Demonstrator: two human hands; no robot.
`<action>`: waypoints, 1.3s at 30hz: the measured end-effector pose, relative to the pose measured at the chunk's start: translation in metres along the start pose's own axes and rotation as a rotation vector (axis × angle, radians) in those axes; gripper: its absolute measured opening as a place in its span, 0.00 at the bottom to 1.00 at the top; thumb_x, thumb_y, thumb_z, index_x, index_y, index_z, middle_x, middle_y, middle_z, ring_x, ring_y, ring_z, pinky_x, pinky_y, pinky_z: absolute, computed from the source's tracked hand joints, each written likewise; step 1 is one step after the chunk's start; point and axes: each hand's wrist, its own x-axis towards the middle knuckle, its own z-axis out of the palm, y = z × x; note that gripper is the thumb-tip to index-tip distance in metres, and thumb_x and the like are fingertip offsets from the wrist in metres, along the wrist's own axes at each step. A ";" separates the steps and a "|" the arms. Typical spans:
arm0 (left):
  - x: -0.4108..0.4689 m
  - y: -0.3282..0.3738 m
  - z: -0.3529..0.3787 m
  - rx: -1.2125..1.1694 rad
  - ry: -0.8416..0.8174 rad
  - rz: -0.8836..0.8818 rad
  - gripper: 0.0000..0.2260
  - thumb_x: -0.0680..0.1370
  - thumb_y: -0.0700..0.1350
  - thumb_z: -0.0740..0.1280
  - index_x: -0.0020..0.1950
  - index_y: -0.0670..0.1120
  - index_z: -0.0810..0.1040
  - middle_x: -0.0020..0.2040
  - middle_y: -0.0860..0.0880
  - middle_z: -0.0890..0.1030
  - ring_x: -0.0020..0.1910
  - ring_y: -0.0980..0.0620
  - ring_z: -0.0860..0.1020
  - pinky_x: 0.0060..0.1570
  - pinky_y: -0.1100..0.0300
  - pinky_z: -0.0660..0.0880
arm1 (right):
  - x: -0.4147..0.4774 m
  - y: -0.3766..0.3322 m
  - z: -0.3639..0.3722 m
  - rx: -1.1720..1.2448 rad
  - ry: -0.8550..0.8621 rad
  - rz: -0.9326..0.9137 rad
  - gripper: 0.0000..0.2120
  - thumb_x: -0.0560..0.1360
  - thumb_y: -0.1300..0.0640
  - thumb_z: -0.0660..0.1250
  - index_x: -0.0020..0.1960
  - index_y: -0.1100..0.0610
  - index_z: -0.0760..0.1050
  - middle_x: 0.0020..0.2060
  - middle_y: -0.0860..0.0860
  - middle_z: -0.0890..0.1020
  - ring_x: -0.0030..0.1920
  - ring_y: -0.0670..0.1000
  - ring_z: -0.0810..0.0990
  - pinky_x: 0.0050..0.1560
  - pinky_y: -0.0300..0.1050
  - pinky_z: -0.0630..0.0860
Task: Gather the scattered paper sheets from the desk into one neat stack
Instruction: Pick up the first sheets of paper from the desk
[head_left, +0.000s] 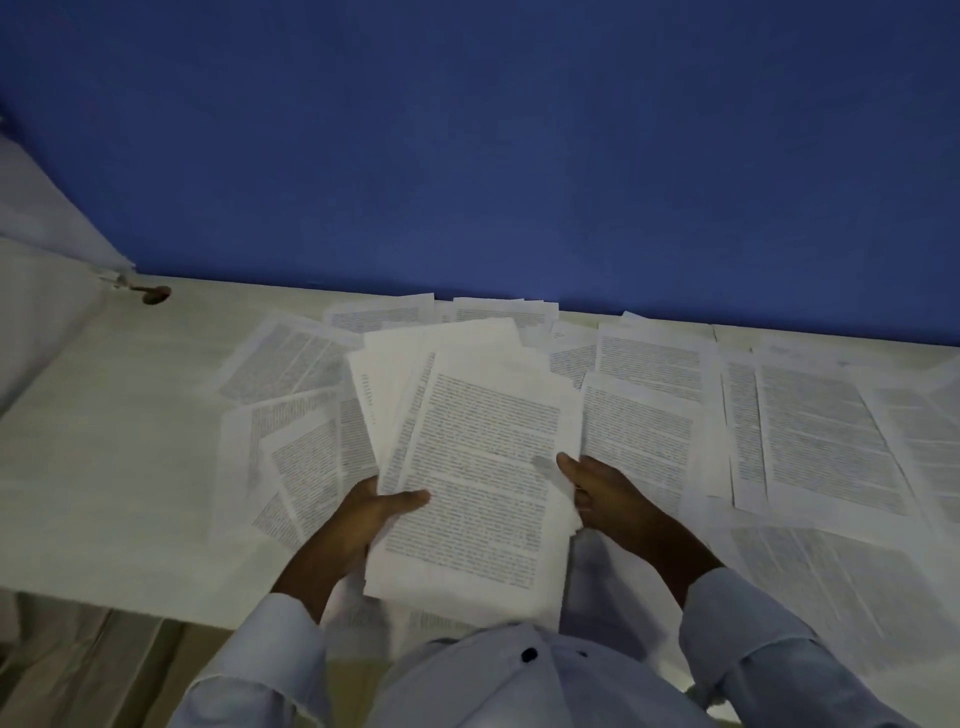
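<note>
White printed paper everywhere in the head view. The bundle of sheets (483, 467) is fanned and messy, held just over the table (130, 441) in front of the person. The left hand (363, 512) has its grip on the bundle's lower left edge, thumb on top. The right hand (608, 493) pinches the right edge. Loose sheets (826, 431) overlap on both sides, and the bundle hides some behind it. A blue wall (467, 156) backs the table. There's a small brown thing (155, 295) far left, can't tell what.
</note>
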 end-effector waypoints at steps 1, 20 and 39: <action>-0.001 0.003 0.002 0.035 -0.069 -0.033 0.15 0.76 0.38 0.69 0.63 0.42 0.79 0.59 0.43 0.83 0.57 0.45 0.82 0.57 0.53 0.78 | 0.000 -0.002 0.003 0.041 -0.050 -0.028 0.21 0.76 0.44 0.69 0.64 0.53 0.77 0.57 0.53 0.83 0.58 0.55 0.82 0.60 0.52 0.76; 0.003 0.024 0.060 0.099 0.069 0.111 0.13 0.75 0.34 0.70 0.59 0.43 0.81 0.52 0.48 0.85 0.48 0.52 0.84 0.45 0.63 0.80 | -0.026 -0.028 0.014 0.191 -0.059 -0.138 0.22 0.74 0.56 0.71 0.67 0.58 0.75 0.62 0.57 0.81 0.62 0.58 0.79 0.68 0.57 0.71; -0.030 0.116 0.092 -0.149 0.246 0.660 0.16 0.76 0.40 0.70 0.62 0.52 0.77 0.58 0.54 0.82 0.60 0.52 0.79 0.60 0.56 0.75 | -0.029 -0.061 0.028 0.304 0.366 -0.295 0.26 0.70 0.44 0.72 0.64 0.53 0.75 0.59 0.52 0.82 0.58 0.55 0.81 0.62 0.55 0.77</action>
